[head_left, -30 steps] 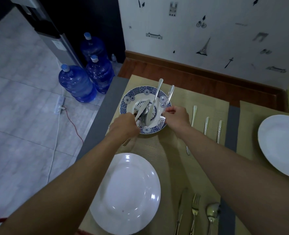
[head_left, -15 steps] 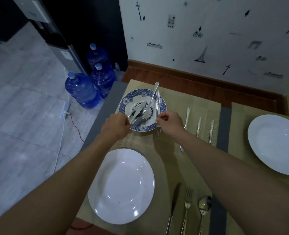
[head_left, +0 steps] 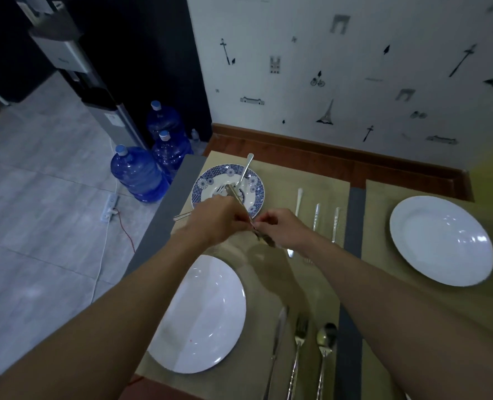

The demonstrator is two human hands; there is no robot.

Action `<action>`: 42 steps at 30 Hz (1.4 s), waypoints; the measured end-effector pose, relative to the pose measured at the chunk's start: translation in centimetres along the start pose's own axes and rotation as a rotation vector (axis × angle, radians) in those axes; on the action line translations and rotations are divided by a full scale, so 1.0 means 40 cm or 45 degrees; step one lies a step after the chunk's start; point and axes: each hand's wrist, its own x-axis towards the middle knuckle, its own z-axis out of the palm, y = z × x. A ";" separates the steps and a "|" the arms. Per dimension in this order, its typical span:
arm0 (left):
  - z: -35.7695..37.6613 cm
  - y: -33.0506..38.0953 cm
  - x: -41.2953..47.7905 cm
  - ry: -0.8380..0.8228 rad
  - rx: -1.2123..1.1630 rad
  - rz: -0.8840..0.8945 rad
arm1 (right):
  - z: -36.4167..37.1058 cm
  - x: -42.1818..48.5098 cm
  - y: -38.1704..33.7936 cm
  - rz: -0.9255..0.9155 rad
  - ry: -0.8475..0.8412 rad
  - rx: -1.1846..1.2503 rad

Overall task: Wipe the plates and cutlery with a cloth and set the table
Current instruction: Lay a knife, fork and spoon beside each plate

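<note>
A blue patterned plate (head_left: 203,184) sits at the table's far left corner with one piece of cutlery (head_left: 245,170) still lying in it. Just in front of it, my left hand (head_left: 213,222) grips a bundle of cutlery; one handle (head_left: 181,216) sticks out to the left. My right hand (head_left: 284,230) pinches a blurred cutlery piece (head_left: 265,239) that slants between the two hands. A white plate (head_left: 199,316) lies near me, with a knife (head_left: 277,339), fork (head_left: 298,342) and spoon (head_left: 326,340) to its right. No cloth is in view.
Three more cutlery pieces (head_left: 316,215) lie side by side on the placemat right of my hands. A second white plate (head_left: 441,241) sits on the right placemat. Left of the table edge (head_left: 164,215), blue water bottles (head_left: 138,174) and a power strip (head_left: 109,207) are on the floor.
Both hands have pulled back from the blue plate toward me, lifting most of the cutlery out of it. One piece stays in the plate.
</note>
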 end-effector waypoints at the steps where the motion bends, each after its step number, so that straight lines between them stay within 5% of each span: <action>1: -0.001 0.018 0.001 0.015 0.004 0.002 | -0.012 -0.021 0.001 0.017 -0.004 0.031; 13: 0.034 0.210 0.000 0.179 -0.003 0.228 | -0.135 -0.246 0.065 0.003 -0.007 0.297; 22: 0.098 0.324 -0.014 0.405 -0.268 -0.033 | -0.179 -0.315 0.105 -0.031 0.249 0.393; 31: 0.136 0.391 0.013 -0.106 -1.010 -0.284 | -0.187 -0.353 0.139 0.022 0.420 0.439; 42: 0.150 0.455 0.017 -0.361 -1.083 -0.200 | -0.201 -0.425 0.158 0.116 0.601 0.470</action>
